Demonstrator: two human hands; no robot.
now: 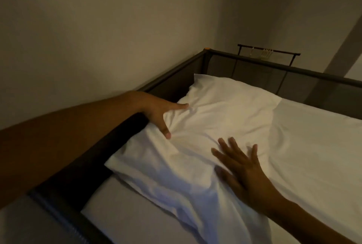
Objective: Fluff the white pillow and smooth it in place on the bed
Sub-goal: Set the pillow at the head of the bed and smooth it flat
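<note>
The white pillow [205, 118] lies wrinkled along the left side of the bed, against the dark frame. My left hand [156, 114] reaches over the rail and rests on the pillow's left edge, thumb and fingers spread and pressing into the creased fabric. My right hand [241, 167] lies flat on the pillow's nearer right part, fingers apart, palm down. Neither hand is closed around the fabric. The white bed sheet [313, 155] stretches off to the right.
A dark metal bed rail [82, 163] runs under my left forearm, and a mesh guard rail [274, 67] closes the far end. A beige wall [98, 38] stands close on the left. A dark rack with hangers [266, 52] shows beyond the far rail.
</note>
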